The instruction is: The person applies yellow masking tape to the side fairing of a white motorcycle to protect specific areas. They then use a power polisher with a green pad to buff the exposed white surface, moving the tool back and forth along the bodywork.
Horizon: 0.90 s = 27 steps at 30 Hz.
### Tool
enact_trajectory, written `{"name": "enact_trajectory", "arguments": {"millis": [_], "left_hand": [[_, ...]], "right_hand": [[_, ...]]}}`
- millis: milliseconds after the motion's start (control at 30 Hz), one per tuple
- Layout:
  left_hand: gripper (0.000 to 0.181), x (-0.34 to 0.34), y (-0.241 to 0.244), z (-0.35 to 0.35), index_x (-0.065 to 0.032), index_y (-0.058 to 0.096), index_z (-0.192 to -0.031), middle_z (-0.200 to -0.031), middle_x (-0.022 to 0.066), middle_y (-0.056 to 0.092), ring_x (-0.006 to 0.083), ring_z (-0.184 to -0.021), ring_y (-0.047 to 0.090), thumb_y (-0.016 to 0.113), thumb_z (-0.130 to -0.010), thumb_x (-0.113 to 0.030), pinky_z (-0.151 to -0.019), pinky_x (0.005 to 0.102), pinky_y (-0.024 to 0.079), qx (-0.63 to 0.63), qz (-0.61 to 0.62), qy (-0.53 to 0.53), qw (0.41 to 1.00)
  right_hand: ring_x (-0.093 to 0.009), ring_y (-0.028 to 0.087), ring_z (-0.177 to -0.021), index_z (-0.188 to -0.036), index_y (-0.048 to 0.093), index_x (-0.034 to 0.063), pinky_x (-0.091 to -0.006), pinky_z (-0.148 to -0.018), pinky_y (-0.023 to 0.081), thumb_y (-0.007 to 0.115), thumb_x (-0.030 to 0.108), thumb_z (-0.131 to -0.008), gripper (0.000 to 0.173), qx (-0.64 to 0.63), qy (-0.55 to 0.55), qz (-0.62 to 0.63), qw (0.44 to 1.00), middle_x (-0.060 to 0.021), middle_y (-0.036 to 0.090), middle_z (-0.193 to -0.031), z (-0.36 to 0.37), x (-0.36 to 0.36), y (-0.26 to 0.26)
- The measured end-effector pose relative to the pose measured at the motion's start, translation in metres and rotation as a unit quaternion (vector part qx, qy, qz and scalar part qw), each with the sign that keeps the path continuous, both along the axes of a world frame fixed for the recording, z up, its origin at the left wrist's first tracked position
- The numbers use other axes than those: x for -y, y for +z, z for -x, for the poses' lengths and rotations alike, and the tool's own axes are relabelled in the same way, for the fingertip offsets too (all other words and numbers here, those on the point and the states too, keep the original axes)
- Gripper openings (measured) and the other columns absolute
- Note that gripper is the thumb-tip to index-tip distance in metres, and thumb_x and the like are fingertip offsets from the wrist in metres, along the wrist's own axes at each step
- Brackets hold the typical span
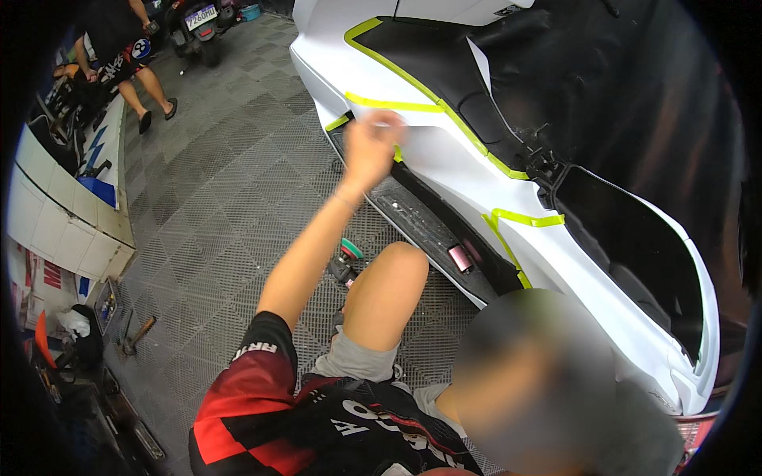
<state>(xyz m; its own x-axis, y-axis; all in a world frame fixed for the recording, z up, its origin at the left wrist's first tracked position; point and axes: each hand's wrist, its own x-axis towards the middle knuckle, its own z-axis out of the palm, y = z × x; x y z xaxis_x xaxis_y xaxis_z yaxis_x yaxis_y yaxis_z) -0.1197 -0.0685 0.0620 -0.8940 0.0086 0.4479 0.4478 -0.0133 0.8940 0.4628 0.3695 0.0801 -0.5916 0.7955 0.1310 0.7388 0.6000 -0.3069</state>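
My left hand (375,143), blurred with fingers bent, is over the white side panel (440,149) of a scooter. Whether it holds anything cannot be told. A small piece of yellow-green tape (397,154) shows just below the fingers. More such tape (396,105) runs across the panel above the hand, and a long strip (417,80) lines the edge of a black section. Farther right, tape (530,220) crosses the panel, with a strip running down to the footboard. A pink cylinder (460,259) lies on the black footboard (417,220). My right hand is not in view.
A polisher with a green pad (351,249) stands on the grid-tile floor (214,196) by my knee. A hammer (140,335) lies farther left. A person (122,53) stands at upper left, near a parked motorcycle (199,33). A blurred patch covers the lower right.
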Motion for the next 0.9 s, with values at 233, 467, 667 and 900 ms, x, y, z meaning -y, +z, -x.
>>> {"name": "enact_trajectory", "arguments": {"millis": [233,467,667,900], "left_hand": [[0.032,0.064,0.013,0.097,-0.0002,0.071,-0.116,-0.105,0.013,0.075,0.0223,-0.096,0.075,0.082,-0.09,-0.016,-0.084,0.0357,0.059,-0.054,0.198,0.182,0.962],[0.025,0.151,-0.017,0.164,0.0021,0.07,-0.118,-0.105,0.0076,0.073,0.0153,-0.09,0.069,0.069,-0.102,-0.018,-0.077,0.031,0.056,-0.047,0.25,0.087,0.963],[0.022,0.14,-0.033,0.214,-0.0014,0.062,-0.109,-0.082,-0.0024,0.054,0.0058,-0.07,0.049,0.061,-0.109,-0.024,-0.061,0.023,0.04,-0.044,0.289,-0.007,0.956],[0.025,0.106,-0.021,0.153,0.002,0.058,-0.109,-0.09,0.006,0.057,0.0135,-0.079,0.058,0.065,-0.106,-0.022,-0.073,0.0295,0.05,-0.183,0.255,0.076,0.946]], "right_hand": [[-0.045,0.068,-0.102,-0.115,0.071,-0.0045,-0.0477,-0.094,0.054,0.073,0.022,-0.084,0.041,0.345,0.275,0.178,0.88,-0.0273,0.072,-0.11,-0.007,0.111,-0.084],[-0.047,0.068,-0.1,-0.119,0.07,-0.0013,-0.0514,-0.091,0.053,0.069,0.036,-0.097,0.043,0.196,0.401,0.372,0.814,-0.0283,0.072,-0.1,0.054,0.221,-0.096],[-0.043,0.07,-0.102,-0.119,0.072,-0.0006,-0.0486,-0.089,0.056,0.072,0.042,-0.094,0.05,0.222,0.34,0.444,0.798,-0.0249,0.074,-0.106,0.005,0.184,-0.068],[-0.041,0.072,-0.104,-0.124,0.073,0.0023,-0.048,-0.089,0.057,0.073,0.045,-0.093,0.053,0.213,0.307,0.403,0.836,-0.0227,0.075,-0.11,-0.017,0.18,-0.069]]}}
